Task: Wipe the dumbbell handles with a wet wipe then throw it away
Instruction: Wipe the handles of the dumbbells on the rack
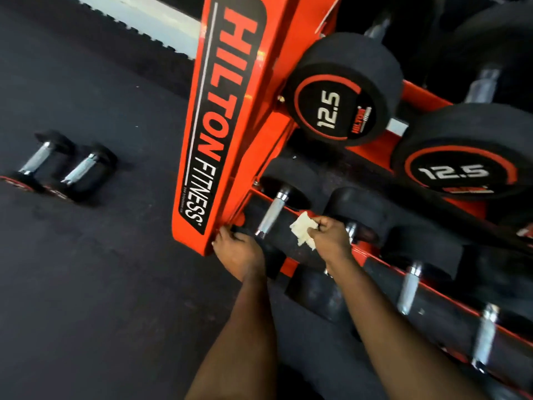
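Note:
A row of black dumbbells lies on the lowest shelf of an orange rack [230, 116]. The leftmost dumbbell shows a bare silver handle [272, 215]. My left hand [238, 251] grips the near black end of that dumbbell, beside the rack's upright. My right hand [331, 236] pinches a crumpled white wet wipe [304, 229] just right of that handle, over the second dumbbell's handle [351, 230], which my hand mostly hides. Further right lie more silver handles [409, 288].
Two large 12.5 dumbbells [343, 90] rest on the shelf above, overhanging the lower row. Two small dumbbells [62, 166] lie on the dark rubber floor [101, 269] to the left. A pale strip of wall base [150, 21] runs at the top.

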A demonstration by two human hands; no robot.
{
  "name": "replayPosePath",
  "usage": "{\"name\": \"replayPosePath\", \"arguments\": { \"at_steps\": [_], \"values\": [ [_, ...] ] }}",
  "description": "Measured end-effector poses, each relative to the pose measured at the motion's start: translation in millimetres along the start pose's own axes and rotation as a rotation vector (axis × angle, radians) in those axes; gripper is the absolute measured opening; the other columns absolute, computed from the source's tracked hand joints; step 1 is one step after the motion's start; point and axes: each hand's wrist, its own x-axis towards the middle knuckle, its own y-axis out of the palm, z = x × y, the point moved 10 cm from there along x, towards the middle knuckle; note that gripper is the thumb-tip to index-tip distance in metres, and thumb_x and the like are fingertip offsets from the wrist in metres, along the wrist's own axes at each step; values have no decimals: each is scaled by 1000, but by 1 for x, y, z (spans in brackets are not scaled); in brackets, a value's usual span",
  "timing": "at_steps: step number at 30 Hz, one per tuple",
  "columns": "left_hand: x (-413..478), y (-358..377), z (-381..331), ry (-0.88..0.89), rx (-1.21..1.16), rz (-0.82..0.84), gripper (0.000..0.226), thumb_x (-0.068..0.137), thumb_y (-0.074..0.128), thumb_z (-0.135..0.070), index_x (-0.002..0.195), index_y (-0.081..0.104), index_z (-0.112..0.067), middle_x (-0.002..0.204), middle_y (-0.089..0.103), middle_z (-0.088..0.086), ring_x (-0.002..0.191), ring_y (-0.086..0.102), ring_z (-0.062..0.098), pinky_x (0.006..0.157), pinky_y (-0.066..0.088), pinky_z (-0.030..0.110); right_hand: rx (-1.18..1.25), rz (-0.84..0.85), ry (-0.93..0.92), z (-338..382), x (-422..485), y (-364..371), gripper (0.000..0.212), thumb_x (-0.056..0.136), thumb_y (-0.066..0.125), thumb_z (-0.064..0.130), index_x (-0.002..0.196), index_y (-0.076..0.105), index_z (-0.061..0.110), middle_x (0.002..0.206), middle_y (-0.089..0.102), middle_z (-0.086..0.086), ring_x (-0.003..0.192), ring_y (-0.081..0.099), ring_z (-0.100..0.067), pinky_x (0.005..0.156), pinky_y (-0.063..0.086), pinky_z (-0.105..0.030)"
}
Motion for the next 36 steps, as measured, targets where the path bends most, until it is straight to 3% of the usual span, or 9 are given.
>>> {"name": "replayPosePath", "arguments": {
  "at_steps": [4, 9, 12, 15, 18, 21, 26, 31, 36],
  "values": [
    [-16, -15, -1, -19, 60, -47, 30, 82, 49, -6, 105, 65, 5, 107, 62, 27, 108, 54, 46, 99, 43, 56, -175, 14, -142, 8, -20, -51, 28, 83, 66, -7, 107, 74, 5, 98, 70, 2, 74, 62, 5, 67, 40, 1],
    [-116, 4, -49, 223, 92, 150, 22, 76, 60, 0, 99, 62, -2, 104, 58, 20, 100, 48, 37, 86, 39, 48, -390, 33, -286, -6, -33, -85, 29, 79, 73, 1, 102, 79, 17, 103, 76, 0, 90, 68, -9, 73, 42, -7],
    [-160, 49, -39, 129, 120, 362, 15, 89, 56, -5, 99, 66, -5, 107, 63, 15, 107, 52, 34, 90, 41, 44, -381, 88, -430, -10, -33, -79, 31, 77, 71, -5, 99, 79, 14, 98, 76, -2, 90, 68, -5, 75, 41, -1],
    [-177, 75, -12, -15, 251, 436, 30, 103, 45, -25, 118, 64, -7, 123, 65, 17, 117, 53, 37, 97, 43, 45, -502, 328, -655, -22, -27, -45, 33, 78, 60, 7, 102, 79, 19, 105, 75, 2, 101, 67, -12, 92, 50, -31],
    [-182, 71, -6, -95, 311, 421, 38, 105, 33, -37, 122, 60, -16, 120, 68, 16, 112, 59, 37, 94, 47, 45, -1058, 686, -788, -69, -32, -5, 42, 86, 54, 16, 124, 64, 28, 135, 59, 9, 139, 40, -14, 112, 18, -36],
    [-182, 56, -14, -128, 348, 290, 39, 106, 29, -38, 113, 61, -17, 114, 69, 16, 109, 62, 40, 90, 46, 45, -1188, 839, -956, -85, -35, 0, 56, 88, 51, 18, 142, 48, 28, 149, 46, 10, 149, 19, -11, 118, -6, -51],
    [-187, 54, -18, -167, 449, 232, 38, 105, 34, -36, 110, 65, -16, 116, 69, 18, 109, 62, 41, 91, 46, 46, -1322, 879, -1005, -63, -31, 12, 26, 83, 54, 16, 105, 68, 17, 109, 71, -4, 117, 60, -22, 118, 15, -43],
    [-189, 58, -9, -205, 406, 281, 37, 100, 34, -37, 105, 65, -17, 110, 69, 17, 103, 63, 39, 90, 49, 46, -1373, 943, -747, -53, -25, 24, 24, 87, 57, 10, 105, 70, 1, 107, 70, -22, 101, 68, -35, 77, 53, -34],
    [-186, 62, -9, -136, 368, 292, 39, 103, 36, -36, 110, 66, -13, 114, 69, 19, 107, 63, 40, 90, 48, 44, -1347, 892, -947, -68, -30, 14, 23, 83, 57, 14, 102, 70, 10, 103, 71, -16, 102, 65, -33, 108, 39, -39]
  ]
}}
